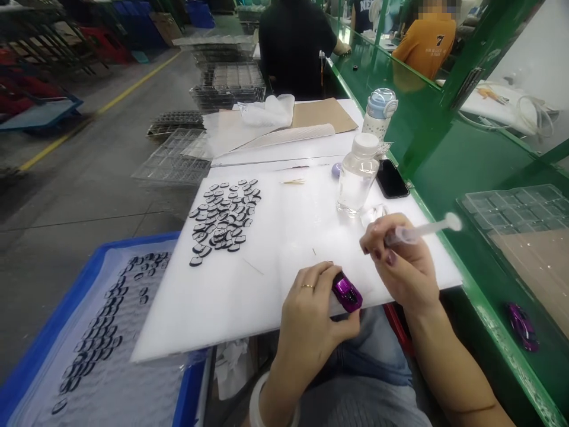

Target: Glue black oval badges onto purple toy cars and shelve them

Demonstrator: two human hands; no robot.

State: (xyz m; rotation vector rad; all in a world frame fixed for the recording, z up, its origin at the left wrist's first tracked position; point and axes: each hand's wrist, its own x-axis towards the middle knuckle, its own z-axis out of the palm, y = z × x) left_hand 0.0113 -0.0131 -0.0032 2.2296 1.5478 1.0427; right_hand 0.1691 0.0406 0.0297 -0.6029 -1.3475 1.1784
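head view | looks forward-down | close over white board (pixel 249 279) | single view

Two purple toy cars show: one (pixel 347 293) low in the middle, another (pixel 523 326) at the lower right. Two bottles stand right of centre, one clear (pixel 357 174), one blue-capped (pixel 379 112). One syringe (pixel 422 230), one phone (pixel 392 178). The small black pieces (pixel 224 218) are too many to count.

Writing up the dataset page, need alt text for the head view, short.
A person's left hand grips a purple toy car body at the edge of a white board while the right hand holds a clear syringe above it. A pile of small black windscreen-shaped parts, a clear bottle and a phone lie further back.
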